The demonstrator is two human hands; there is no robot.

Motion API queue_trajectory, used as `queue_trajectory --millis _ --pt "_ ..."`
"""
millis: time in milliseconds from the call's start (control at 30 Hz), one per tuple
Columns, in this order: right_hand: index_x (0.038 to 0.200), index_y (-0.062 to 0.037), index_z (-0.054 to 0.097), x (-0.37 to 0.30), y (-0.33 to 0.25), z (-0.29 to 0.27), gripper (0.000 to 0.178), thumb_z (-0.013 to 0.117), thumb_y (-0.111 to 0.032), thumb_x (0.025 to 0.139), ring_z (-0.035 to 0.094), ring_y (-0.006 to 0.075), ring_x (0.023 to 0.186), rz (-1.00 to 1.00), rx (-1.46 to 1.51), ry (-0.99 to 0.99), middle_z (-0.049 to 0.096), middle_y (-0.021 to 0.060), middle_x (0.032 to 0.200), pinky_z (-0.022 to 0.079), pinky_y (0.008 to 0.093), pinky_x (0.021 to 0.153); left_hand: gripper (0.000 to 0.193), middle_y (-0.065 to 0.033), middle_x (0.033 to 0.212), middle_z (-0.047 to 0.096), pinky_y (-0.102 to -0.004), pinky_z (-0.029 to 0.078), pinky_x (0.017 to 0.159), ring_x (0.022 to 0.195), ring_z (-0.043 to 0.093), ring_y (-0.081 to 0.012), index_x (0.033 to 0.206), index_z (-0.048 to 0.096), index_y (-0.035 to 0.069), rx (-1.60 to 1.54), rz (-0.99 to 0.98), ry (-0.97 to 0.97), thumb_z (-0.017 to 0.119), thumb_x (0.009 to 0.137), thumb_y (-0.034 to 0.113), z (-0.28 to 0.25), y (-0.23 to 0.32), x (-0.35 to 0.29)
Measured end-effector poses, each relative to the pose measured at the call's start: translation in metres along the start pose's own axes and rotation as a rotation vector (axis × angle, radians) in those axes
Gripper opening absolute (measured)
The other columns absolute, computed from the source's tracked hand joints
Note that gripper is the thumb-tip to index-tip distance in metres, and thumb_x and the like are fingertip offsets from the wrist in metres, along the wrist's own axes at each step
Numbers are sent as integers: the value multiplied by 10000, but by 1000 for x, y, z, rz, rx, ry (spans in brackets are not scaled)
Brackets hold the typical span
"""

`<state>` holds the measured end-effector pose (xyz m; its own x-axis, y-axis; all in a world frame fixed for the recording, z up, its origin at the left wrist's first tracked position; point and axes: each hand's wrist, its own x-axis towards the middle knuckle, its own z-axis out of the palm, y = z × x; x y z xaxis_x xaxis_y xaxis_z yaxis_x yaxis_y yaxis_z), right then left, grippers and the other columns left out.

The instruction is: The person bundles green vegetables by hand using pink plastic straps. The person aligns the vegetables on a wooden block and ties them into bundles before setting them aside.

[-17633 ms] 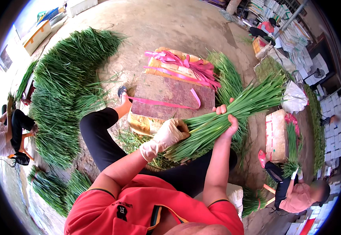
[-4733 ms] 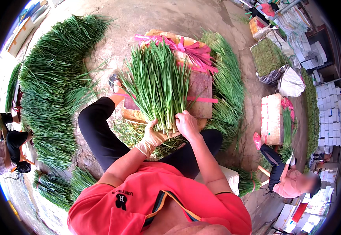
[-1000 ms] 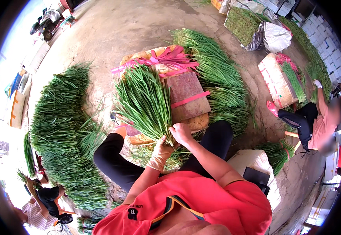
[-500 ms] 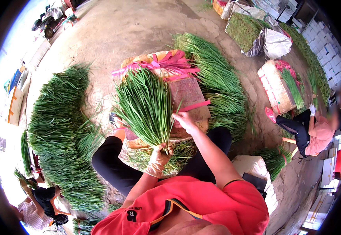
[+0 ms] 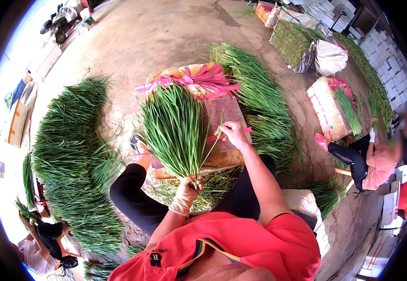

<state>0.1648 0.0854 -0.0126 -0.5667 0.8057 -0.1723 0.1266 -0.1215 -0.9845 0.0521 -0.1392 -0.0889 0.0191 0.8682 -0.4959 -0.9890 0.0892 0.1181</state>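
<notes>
My left hand (image 5: 186, 191), in a pale glove, is closed around the stem ends of a bunch of garlic chives (image 5: 171, 124). The long green leaves fan away from me over a board-topped box (image 5: 226, 112). To the right of the bunch, my bare right hand (image 5: 234, 134) pinches the tip of a thin chive leaf (image 5: 211, 149), which slants out from the bunch's lower side. A pink strip (image 5: 248, 129) lies across the board, partly hidden under the chives and behind the right hand. More pink strips (image 5: 203, 80) lie heaped at the box's far end.
Long piles of chives lie on the floor to the left (image 5: 68, 164) and right (image 5: 259, 98) of the box. Leaf scraps (image 5: 213, 189) lie between my knees. A white foam box (image 5: 301, 201) stands by my right side. Co-workers sit at far right (image 5: 379, 161) and lower left (image 5: 37, 250).
My right hand has moved away from the bunch, right and slightly farther from me, drawing a thin leaf out sideways. My left hand has shifted slightly toward me, still gripping the stems.
</notes>
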Motion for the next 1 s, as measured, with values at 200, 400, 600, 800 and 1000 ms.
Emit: queue_trajectory --millis 200,400,600,800,1000 --pt "720 -2 595 -21 -31 -37 128 522 -92 776 548 86 519 -44 -346 -189 591 55 614 451 201 470 218 -75 708 515 -271 403 534 602 458 -174 788 519 13 -4 4 2 591 611 117 -4 1 -4" --pt "678 -19 587 -53 -40 -22 164 590 -174 733 553 98 464 460 -546 -674 575 51 559 405 192 381 224 -89 764 538 -279 428 553 627 475 -165 755 531 26 26 -30 -52 621 592 150 -12 2 -9" --pt "786 17 563 5 -8 -6 120 504 -88 787 526 96 452 60 -58 -249 569 72 602 407 192 368 224 -93 765 539 -290 437 544 628 484 -173 758 533 30 70 16 -45 619 597 159 -18 0 -3" --pt "743 -31 553 61 10 37 220 635 -232 708 517 72 467 224 -73 -74 556 26 615 333 180 333 215 -79 660 459 -289 385 541 591 440 -192 730 495 28 78 20 30 577 572 149 -2 0 -8" --pt "744 -50 547 65 17 39 81 546 -131 749 492 68 447 264 26 -98 573 36 639 326 180 351 242 -82 735 532 -291 442 559 606 487 -166 831 513 30 96 12 -45 581 629 144 -15 1 -3"
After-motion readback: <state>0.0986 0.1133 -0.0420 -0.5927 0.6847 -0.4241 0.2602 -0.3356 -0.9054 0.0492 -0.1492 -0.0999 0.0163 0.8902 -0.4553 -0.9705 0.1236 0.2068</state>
